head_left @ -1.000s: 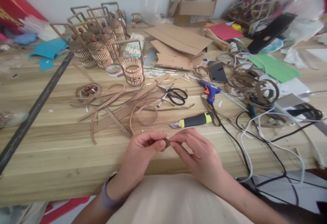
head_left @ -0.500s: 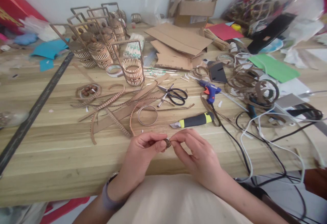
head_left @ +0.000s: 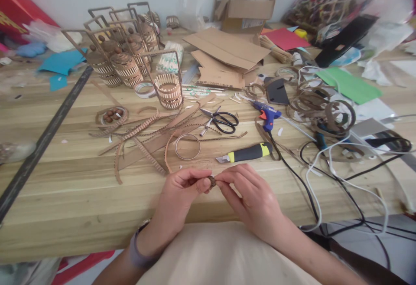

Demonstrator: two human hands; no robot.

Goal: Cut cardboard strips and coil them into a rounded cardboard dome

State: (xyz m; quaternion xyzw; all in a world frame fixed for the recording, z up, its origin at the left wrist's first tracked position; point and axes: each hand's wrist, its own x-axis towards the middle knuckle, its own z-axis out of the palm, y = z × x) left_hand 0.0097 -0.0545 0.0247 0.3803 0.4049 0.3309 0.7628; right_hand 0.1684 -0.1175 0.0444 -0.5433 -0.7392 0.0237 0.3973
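Both forearms came up from the lower edge of the view and met near the middle, close to the body. The left hand (head_left: 180, 194) was curled, its knuckles turned upward and its thumb pressed against the bent forefinger in a tight pinch. A band circled the left wrist. The right hand (head_left: 251, 198) lay with its back facing up, fingers bent and drawn together, thumb and forefinger tips meeting those of the left hand. The two grips touched at the fingertips, both closed. The wrists were slightly bent inward, and the forearms were bare.
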